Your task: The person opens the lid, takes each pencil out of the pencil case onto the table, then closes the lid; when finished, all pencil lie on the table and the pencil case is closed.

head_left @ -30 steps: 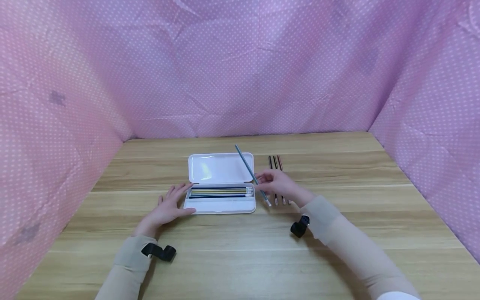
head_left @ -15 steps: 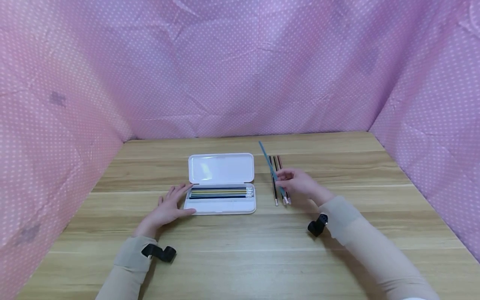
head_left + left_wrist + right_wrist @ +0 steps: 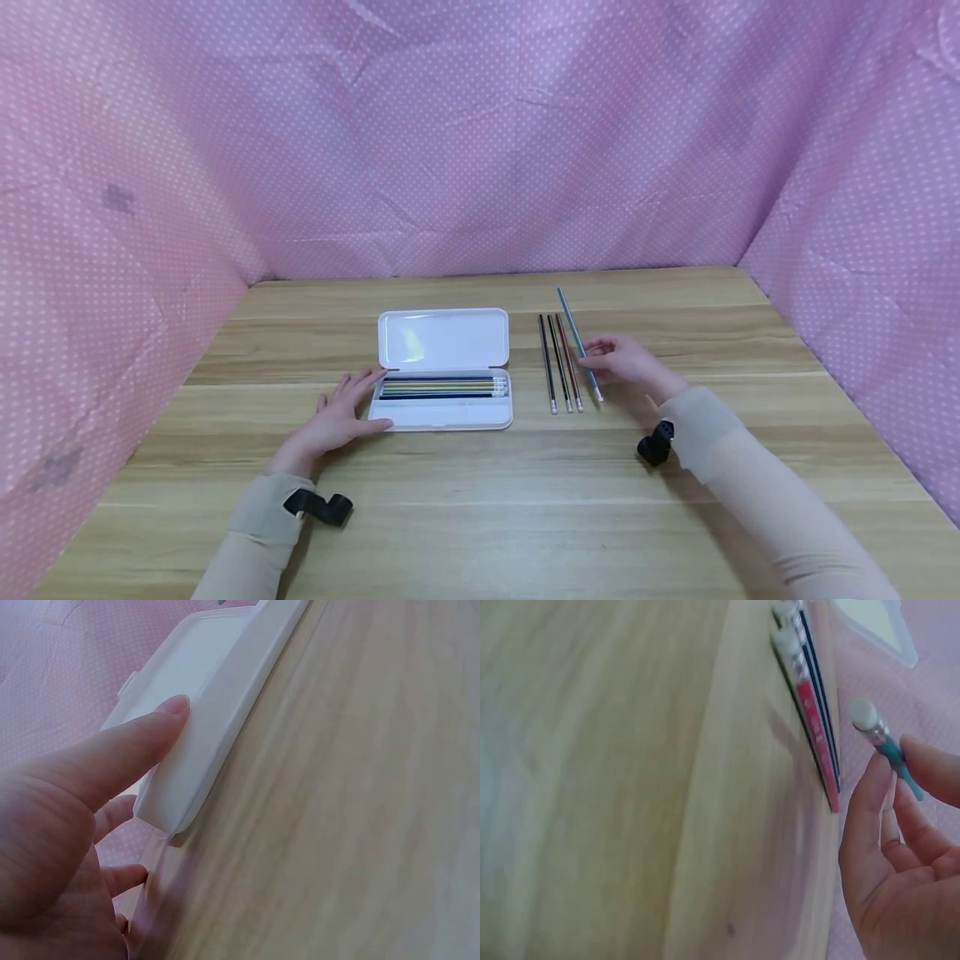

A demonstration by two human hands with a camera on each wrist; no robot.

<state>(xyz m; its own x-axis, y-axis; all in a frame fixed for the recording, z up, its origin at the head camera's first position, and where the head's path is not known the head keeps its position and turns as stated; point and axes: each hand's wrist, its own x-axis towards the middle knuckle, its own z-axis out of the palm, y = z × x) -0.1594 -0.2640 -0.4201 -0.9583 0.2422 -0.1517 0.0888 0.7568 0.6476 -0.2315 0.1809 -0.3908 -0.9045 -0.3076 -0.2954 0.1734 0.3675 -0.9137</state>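
My right hand (image 3: 624, 363) pinches a blue pencil (image 3: 572, 321) between thumb and fingers, to the right of the row of pencils. The white eraser end (image 3: 864, 714) of the blue pencil shows in the right wrist view, held off the table. Three pencils, two dark ones and a red one (image 3: 568, 358), lie side by side on the table. An open white pencil case (image 3: 442, 414) stands in the middle, with several pencils (image 3: 442, 387) in its back compartment. My left hand (image 3: 337, 421) rests at the case's left end, fingers spread, thumb (image 3: 150, 739) lying on it.
The case's lid (image 3: 442, 337) lies folded back behind it. Under everything is a wood-grain table (image 3: 465, 517). Pink dotted cloth (image 3: 495, 142) hangs along its back and sides. Each wrist wears a black camera (image 3: 656, 443).
My right hand has carried the blue pencil rightward from beside the case, over the three pencils, to their right side. My left hand and the case have stayed put.
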